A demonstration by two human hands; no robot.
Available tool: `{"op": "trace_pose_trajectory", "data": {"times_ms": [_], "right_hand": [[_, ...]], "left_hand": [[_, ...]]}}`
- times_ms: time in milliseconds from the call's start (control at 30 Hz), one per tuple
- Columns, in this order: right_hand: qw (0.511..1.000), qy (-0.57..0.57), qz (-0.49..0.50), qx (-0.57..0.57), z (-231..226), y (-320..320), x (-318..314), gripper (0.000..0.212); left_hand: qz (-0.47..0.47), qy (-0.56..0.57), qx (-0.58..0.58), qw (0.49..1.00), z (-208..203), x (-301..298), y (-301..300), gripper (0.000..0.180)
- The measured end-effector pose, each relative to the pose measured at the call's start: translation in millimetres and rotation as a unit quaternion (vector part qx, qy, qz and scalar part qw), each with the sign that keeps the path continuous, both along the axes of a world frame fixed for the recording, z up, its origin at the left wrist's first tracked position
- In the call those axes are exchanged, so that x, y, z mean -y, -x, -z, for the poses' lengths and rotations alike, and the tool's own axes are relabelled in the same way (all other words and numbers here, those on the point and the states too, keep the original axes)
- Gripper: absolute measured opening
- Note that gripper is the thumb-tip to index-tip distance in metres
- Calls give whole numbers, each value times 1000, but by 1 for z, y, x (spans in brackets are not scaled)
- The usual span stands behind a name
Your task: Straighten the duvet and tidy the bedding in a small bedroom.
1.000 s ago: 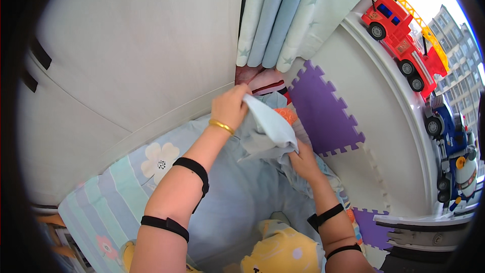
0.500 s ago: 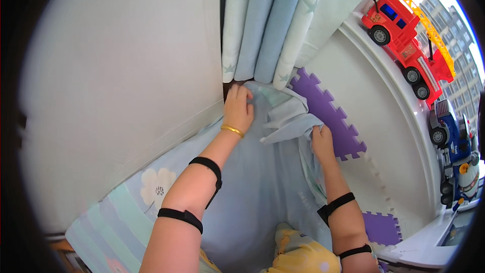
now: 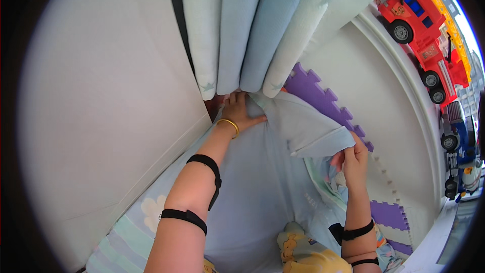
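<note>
Left hand (image 3: 241, 114): fingertips go under the curtain (image 3: 252, 25) hem, upper centre, so what they touch can't be seen. Right hand (image 3: 353, 159): fingers buried in the fold of pale blue cloth (image 3: 308, 129), grip hidden. Red toy fire truck (image 3: 424, 35) at upper right is clipped by the fisheye rim. Blue toy vehicle (image 3: 457, 136) at right edge is partly cut off and too distorted to identify. Yellow printed fabric (image 3: 303, 253) at the bottom runs out of frame. Both forearms are cut by the lower edge. Dark gap behind the curtain is unreadable.
</note>
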State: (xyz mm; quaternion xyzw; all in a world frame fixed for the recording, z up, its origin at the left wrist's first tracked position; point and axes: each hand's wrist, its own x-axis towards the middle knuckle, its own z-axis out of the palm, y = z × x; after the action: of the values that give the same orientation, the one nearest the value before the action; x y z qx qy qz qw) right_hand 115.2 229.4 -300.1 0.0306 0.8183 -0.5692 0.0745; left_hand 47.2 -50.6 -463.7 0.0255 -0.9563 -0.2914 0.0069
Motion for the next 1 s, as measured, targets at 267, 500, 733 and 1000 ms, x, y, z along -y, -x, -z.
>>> {"op": "trace_pose_trajectory", "data": {"times_ms": [267, 500, 733, 1000], "right_hand": [[995, 45, -21, -81, 5, -4, -1, 24], [976, 45, 12, -215, 7, -15, -41, 19], [944, 227, 142, -193, -36, -11, -32, 38], [964, 144, -209, -80, -18, 16, 19, 57]], "left_hand": [[71, -68, 115, 989, -24, -2, -9, 94], [104, -246, 61, 962, -33, -12, -31, 79], [131, -197, 7, 972, -58, -32, -108, 58], [278, -204, 53, 937, -71, 3, -199, 43]]}}
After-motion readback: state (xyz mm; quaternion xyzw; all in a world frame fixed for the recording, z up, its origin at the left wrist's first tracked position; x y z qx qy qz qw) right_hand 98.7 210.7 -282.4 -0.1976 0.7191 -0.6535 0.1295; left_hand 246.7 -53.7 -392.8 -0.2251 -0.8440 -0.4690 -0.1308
